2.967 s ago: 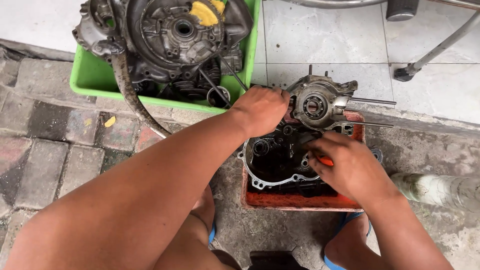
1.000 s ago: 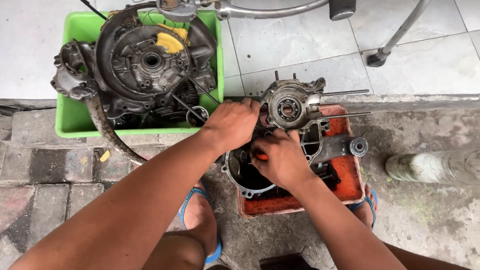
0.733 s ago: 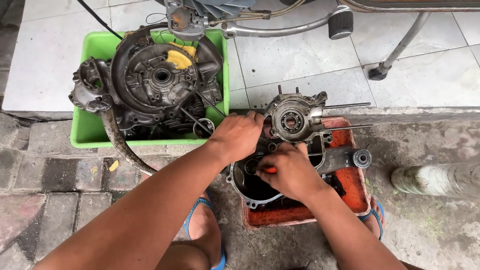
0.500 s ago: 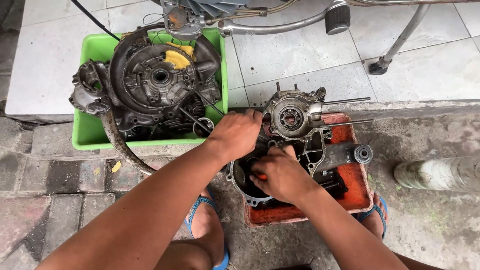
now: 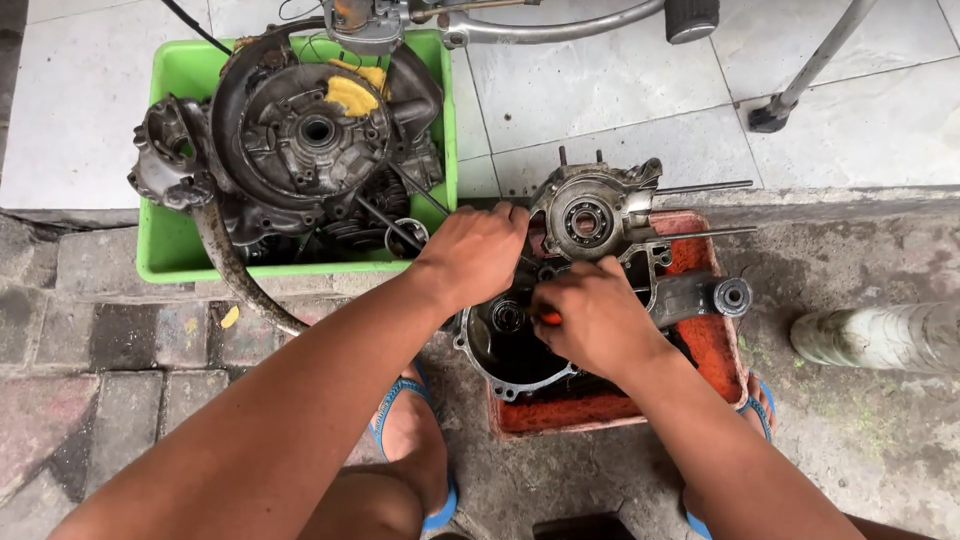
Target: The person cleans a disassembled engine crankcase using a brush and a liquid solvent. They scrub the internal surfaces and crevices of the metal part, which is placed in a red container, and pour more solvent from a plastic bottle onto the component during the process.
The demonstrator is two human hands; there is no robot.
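Observation:
A grey metal engine crankcase half (image 5: 600, 215) with a round bearing and two long studs lies in a shallow red tray (image 5: 715, 350). My left hand (image 5: 475, 250) rests on the left edge of the case and grips it. My right hand (image 5: 590, 320) is closed around a tool with an orange handle (image 5: 548, 317), held over the dark inside of the case. The tool's tip is hidden under my hand.
A green plastic bin (image 5: 170, 265) at the upper left holds a dirty engine block, a bent pipe and loose parts. A metal stand leg (image 5: 800, 85) crosses the white tiles above. A pale cylinder (image 5: 880, 335) lies at the right. My sandalled feet flank the tray.
The view has shifted slightly. My right hand with the orange tool has stayed over the case, moving only a little; my left hand keeps its hold on the case edge.

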